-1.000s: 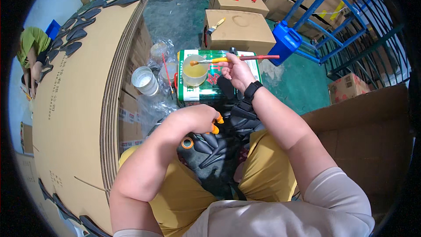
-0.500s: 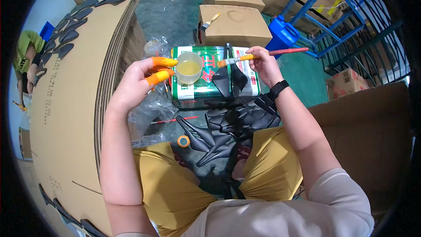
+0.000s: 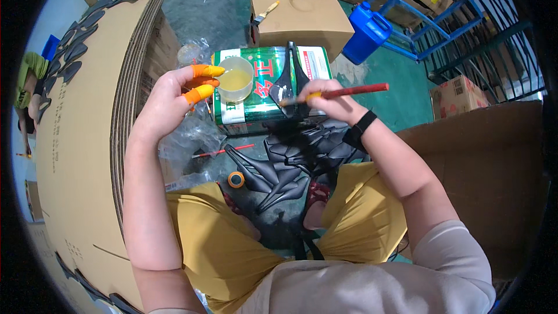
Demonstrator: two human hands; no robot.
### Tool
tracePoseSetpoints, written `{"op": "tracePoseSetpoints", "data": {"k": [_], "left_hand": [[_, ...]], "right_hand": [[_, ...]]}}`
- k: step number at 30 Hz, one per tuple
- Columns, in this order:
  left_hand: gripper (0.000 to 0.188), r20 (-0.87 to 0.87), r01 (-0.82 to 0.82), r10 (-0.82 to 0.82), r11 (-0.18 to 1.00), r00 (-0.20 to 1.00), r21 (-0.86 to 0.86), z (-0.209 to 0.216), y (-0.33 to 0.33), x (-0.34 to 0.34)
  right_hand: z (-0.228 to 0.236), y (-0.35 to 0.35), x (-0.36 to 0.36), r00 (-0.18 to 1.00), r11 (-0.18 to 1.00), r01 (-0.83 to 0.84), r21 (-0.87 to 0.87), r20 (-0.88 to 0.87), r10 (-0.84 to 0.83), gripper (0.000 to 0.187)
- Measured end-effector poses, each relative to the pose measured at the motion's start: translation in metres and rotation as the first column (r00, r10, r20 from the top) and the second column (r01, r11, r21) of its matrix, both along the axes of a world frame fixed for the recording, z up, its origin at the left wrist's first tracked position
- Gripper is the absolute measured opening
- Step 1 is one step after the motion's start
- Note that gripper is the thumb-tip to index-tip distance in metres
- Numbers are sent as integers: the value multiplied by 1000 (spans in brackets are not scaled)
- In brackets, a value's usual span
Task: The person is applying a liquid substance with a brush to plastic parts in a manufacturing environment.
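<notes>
Clock positions are taken from the centre of the green tin (image 3: 247, 113).

The right hand (image 3: 330, 99), at 3 o'clock, is closed around a red-handled brush (image 3: 360, 90). The bristle end points toward 9 o'clock and sits over the near end of a black part (image 3: 292, 61); firm contact cannot be confirmed. The black part lies on top of the tin, just off centre toward 1 o'clock, its narrow end pointing to 12.

The left hand (image 3: 154, 104), at 9 o'clock, has its thumb and fingers apart, with orange and yellow covers (image 3: 200, 92) on the digits. The fingertips are close beside a translucent cup (image 3: 235, 84) of yellowish liquid, which stands on the tin at 9 o'clock; whether they touch it cannot be told. The two hands are well apart.

On the floor, further black parts (image 3: 279, 168) are heaped at 6 o'clock. An orange roll (image 3: 230, 178) and a second red brush (image 3: 224, 151) lie at 7. A blue jerrycan (image 3: 366, 32) stands at 2.
</notes>
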State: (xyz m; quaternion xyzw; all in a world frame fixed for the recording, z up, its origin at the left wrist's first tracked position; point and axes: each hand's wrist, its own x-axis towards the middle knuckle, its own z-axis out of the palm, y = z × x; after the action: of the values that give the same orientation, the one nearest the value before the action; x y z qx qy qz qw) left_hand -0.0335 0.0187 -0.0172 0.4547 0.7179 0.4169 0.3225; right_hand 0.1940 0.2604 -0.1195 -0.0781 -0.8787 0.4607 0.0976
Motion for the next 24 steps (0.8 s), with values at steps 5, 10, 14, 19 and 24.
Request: {"op": "tracePoseSetpoints", "data": {"k": [5, 10, 14, 19, 24], "left_hand": [[28, 23, 4, -4, 1000, 1000, 9, -4, 7, 4], [33, -58, 16, -16, 1000, 998, -6, -6, 6, 2], [33, -50, 28, -29, 999, 998, -20, -6, 8, 2], [28, -74, 22, -19, 999, 997, 40, -14, 8, -1], [33, -50, 40, -41, 999, 998, -26, -7, 10, 2]], "right_hand": [[-10, 2, -16, 987, 982, 149, 116, -80, -140, 20], [-10, -7, -16, 999, 993, -31, 117, 21, 29, 18], [-7, -3, -17, 998, 991, 45, 129, -38, -40, 17], [-7, -7, -18, 993, 978, -106, 179, -39, 115, 18], [-13, -3, -21, 998, 983, 6, 185, -70, 7, 16]]}}
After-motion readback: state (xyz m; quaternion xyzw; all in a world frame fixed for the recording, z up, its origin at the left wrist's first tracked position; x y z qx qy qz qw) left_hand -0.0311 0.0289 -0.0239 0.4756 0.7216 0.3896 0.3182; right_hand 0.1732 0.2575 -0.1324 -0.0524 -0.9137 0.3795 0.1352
